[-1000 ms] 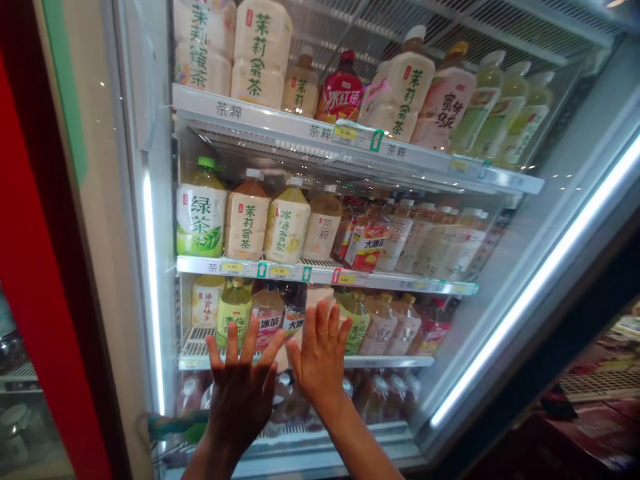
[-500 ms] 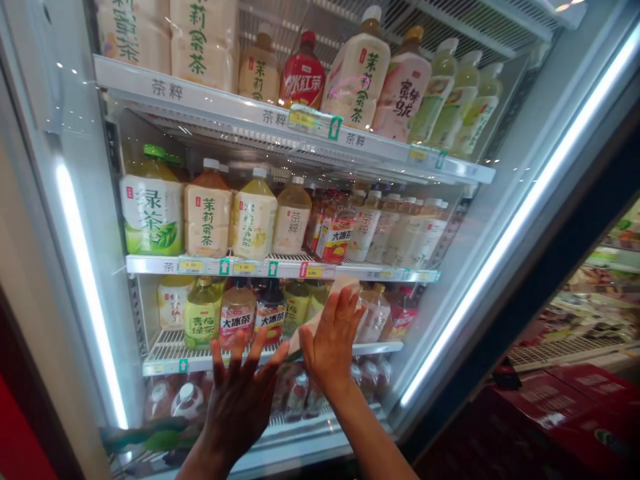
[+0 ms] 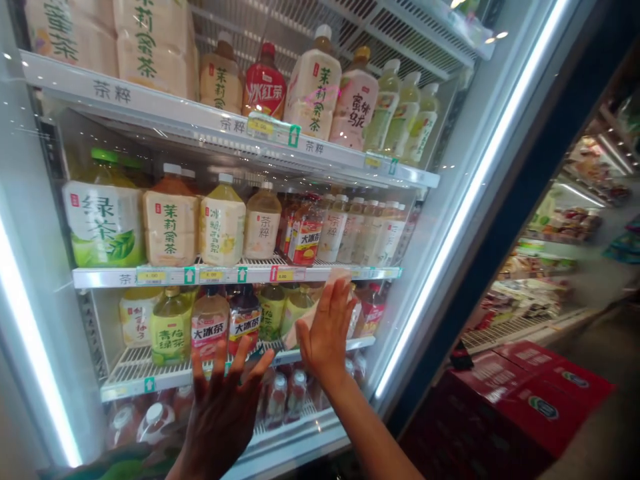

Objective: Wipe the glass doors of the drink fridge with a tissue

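My right hand (image 3: 326, 327) lies flat over a pale, pinkish cloth (image 3: 300, 329), pressing it toward the glass door of a drinks cooler. Part of the cloth shows above the fingertips and left of the thumb; the palm hides the rest. Lower and to the left, my left hand (image 3: 220, 407) has its fingers spread and holds nothing. Its fingertips are at or near the glass; contact is hard to tell. Behind the hands stand a pink-labelled tea bottle (image 3: 210, 327), a dark tea bottle (image 3: 244, 323) and a green tea bottle (image 3: 171, 327).
Bottles fill several cooler shelves, with a white price rail (image 3: 175, 277) along the middle one. A bright light strip (image 3: 465, 207) runs down the right frame. Red boxes (image 3: 530, 380) are stacked right of the cooler, below an open display shelf (image 3: 525, 320).
My view has turned right, so the cooler sits further left in it. My right hand and the cloth have slid right across the door. My left hand appears slightly lower.
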A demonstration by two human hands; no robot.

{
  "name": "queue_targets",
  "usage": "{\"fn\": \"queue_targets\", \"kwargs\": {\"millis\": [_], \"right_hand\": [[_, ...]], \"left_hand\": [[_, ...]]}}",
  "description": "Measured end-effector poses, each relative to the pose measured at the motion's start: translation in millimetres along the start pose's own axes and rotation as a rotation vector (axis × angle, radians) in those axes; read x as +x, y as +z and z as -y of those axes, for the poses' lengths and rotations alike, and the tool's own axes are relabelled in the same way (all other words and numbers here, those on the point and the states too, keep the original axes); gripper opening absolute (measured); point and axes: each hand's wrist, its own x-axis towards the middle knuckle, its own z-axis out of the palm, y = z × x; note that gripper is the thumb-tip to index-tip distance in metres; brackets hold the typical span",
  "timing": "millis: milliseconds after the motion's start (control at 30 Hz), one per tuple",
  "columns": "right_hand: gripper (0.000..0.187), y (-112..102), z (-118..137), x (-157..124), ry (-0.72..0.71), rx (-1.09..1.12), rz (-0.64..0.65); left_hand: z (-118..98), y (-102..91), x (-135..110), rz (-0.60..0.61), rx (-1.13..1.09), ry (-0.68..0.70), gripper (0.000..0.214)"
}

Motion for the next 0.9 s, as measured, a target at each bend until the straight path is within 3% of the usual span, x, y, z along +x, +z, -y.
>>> {"fn": "queue_targets", "kwargs": {"millis": [67,167,233,300,467,533,600,700,767,833,900], "right_hand": [[0.08,6,8,-28,-0.028,-0.011,0.0],[0.08,21,23,-114,-0.114,-0.039,0.04],[0.077,25,30,-147,-0.152,-0.043,0.072],[0.076,22,36,-132,-0.144,-0.031,0.073],[0.078,1,58,22,-0.059,0.015,-0.046],[0.078,1,73,44,-0.069,0.028,-0.061],[0.079,9,89,19,-0.087,0.021,-0.054],[0.08,27,105,-66,-0.183,0.005,-0.017],[0.079,35,112,-104,-0.27,0.01,0.002],[0.078,35,122,-97,-0.286,0.016,0.005],[0.078,27,138,-49,-0.242,0.033,-0.02]], "left_hand": [[-3,3.7,1,-0.009,0.006,0.004,0.065],[-3,4.1,3,-0.026,0.031,0.018,0.068],[0,0.3,4,-0.036,0.049,0.019,0.068],[5,-5.5,7,-0.055,0.069,0.007,0.069],[21,-21.8,15,-0.12,0.118,-0.052,0.073],[30,-29.3,18,-0.137,0.137,-0.086,0.077],[40,-38.1,19,-0.142,0.158,-0.12,0.08],[55,-52.0,16,-0.16,0.188,-0.175,0.079],[63,-59.6,13,-0.177,0.201,-0.213,0.078],[70,-65.3,9,-0.193,0.21,-0.241,0.077],[76,-70.1,6,-0.205,0.21,-0.257,0.077]]}}
